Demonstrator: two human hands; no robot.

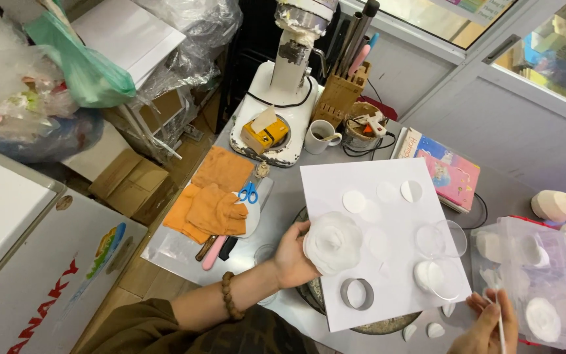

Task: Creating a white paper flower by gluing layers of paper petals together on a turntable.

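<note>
Inside clear box (pixel 537 275), white discs (pixel 543 318)

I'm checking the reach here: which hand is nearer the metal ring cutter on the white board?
Left. The left hand, holding a white rose-shaped piece, sits just up-left of the ring cutter; the right hand is farther off, past the board's right corner.

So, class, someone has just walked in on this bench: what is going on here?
A person is building a white flower of layered petals, cupping it in the left hand above a white board. The right hand pinches a thin white stick at the board's near corner. Loose white discs, a metal ring cutter and two clear round dishes lie on the board. A clear plastic box of more white pieces stands to the right.
</note>
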